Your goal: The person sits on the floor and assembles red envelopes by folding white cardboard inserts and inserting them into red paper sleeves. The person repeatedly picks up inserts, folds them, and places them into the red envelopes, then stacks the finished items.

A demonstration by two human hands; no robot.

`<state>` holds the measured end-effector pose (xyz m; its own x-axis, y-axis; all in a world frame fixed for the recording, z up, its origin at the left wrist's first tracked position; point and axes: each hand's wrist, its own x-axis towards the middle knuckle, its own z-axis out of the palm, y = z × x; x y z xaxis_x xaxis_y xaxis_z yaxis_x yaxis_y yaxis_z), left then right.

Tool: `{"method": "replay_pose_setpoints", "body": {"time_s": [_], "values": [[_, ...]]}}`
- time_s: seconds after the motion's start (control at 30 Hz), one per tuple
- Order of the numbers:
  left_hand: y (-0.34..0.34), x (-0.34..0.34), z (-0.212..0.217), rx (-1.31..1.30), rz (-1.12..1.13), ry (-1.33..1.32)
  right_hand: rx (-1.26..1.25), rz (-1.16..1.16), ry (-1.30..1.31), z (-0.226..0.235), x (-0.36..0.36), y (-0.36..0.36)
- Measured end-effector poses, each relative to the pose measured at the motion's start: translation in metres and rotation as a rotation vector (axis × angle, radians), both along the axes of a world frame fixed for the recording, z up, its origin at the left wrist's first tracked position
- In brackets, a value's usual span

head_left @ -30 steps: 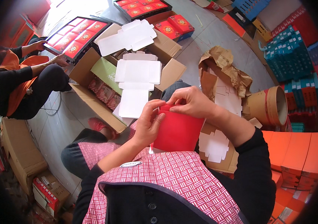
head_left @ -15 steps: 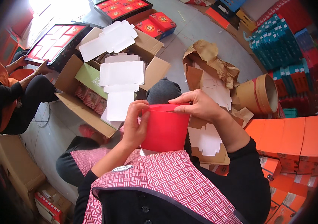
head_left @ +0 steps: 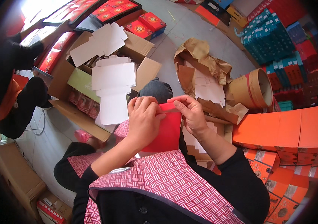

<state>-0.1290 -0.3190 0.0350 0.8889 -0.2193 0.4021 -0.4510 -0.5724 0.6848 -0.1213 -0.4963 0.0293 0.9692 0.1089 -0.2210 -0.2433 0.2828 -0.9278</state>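
A red cardboard box [head_left: 168,136] stands in front of my apron, with a narrow flap [head_left: 169,108] along its top edge. My left hand [head_left: 143,117] lies over the box's left side, fingers curled and closed on its upper edge. At the top right corner, my right hand [head_left: 189,112] pinches the flap between thumb and fingers. Part of the box's left side is hidden behind my left hand. Beyond my left hand, flat white carton blanks [head_left: 113,80] lie over an open cardboard box [head_left: 69,112].
Crumpled brown paper [head_left: 203,56] surrounds more white blanks ahead on the right, beside a round cardboard drum [head_left: 250,89]. Orange boxes [head_left: 271,128] are stacked at my right, teal boxes [head_left: 267,39] farther back. At the left, a co-worker's dark sleeve [head_left: 31,56] reaches to a black-edged tray [head_left: 86,15].
My left hand has slid inward across the red box's front, and my right hand has shifted to its right corner. The co-worker has risen and lifted the tray up and away.
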Motion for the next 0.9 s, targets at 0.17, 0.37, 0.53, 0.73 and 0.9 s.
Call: {"method": "replay_pose_setpoints", "body": {"time_s": [0.17,0.37,0.53,0.73,0.9], "values": [[-0.010,0.003,0.002,0.030,-0.025,-0.075,-0.030,-0.110,-0.072,-0.005,-0.008,0.008],[-0.019,0.002,0.003,-0.032,-0.057,-0.051,-0.299,-0.075,-0.342,-0.006,-0.019,0.007],[-0.020,0.000,0.002,-0.006,-0.056,0.006,-0.360,0.063,-0.393,-0.005,-0.029,0.001],[0.014,0.001,0.008,-0.006,0.021,-0.036,-0.189,-0.139,-0.373,-0.012,-0.039,0.014],[0.030,-0.028,-0.039,-0.873,-0.092,0.578,-0.483,-0.025,-0.434,-0.023,-0.046,0.008]]}}
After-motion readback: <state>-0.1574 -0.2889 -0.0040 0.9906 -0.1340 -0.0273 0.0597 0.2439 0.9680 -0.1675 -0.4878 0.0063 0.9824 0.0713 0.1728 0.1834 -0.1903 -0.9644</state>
